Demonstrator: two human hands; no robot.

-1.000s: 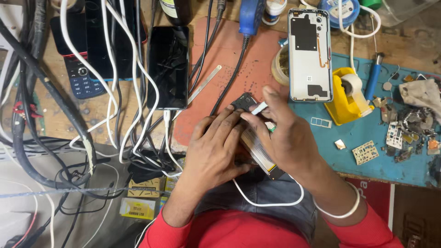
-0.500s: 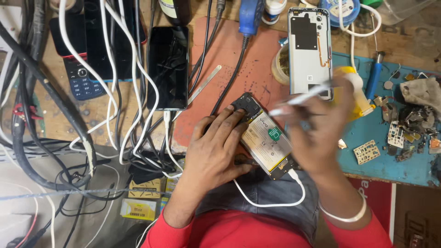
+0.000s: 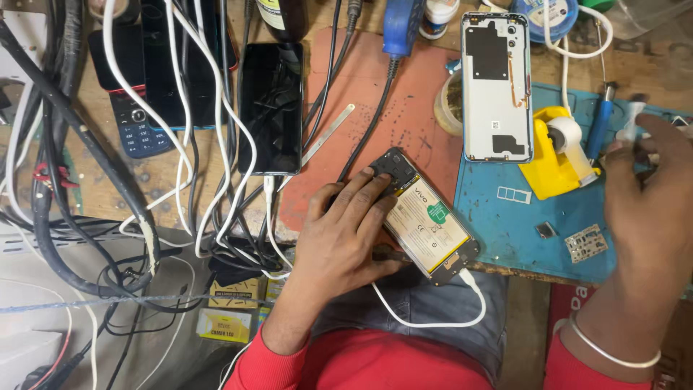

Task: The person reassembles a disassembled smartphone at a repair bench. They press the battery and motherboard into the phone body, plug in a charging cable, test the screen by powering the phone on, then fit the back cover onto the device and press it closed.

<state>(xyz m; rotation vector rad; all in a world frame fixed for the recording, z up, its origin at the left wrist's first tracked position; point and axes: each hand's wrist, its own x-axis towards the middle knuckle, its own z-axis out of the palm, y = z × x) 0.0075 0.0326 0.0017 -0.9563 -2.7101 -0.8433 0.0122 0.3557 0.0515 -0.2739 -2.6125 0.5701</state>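
Note:
My left hand (image 3: 345,230) lies flat on an opened phone (image 3: 427,217) with its back off, so the pale battery with a green mark shows. A white cable (image 3: 433,318) runs from the phone's lower end. The phone rests across the edge of an orange-red mat (image 3: 375,94). My right hand (image 3: 646,206) is raised over the right side of the bench, with a thin white and grey tool (image 3: 633,119) pinched in its fingertips, away from the phone.
A removed phone back cover (image 3: 497,87) lies at the top of a blue mat (image 3: 505,231), next to a yellow tape dispenser (image 3: 559,148) and a blue screwdriver (image 3: 599,130). Small parts (image 3: 586,243) sit on the blue mat. A black phone (image 3: 271,108), a keypad phone (image 3: 137,119) and tangled cables (image 3: 144,217) fill the left.
My right hand has lifted off the opened phone and swung right with the thin tool, uncovering the battery. My left hand has stayed on the phone.

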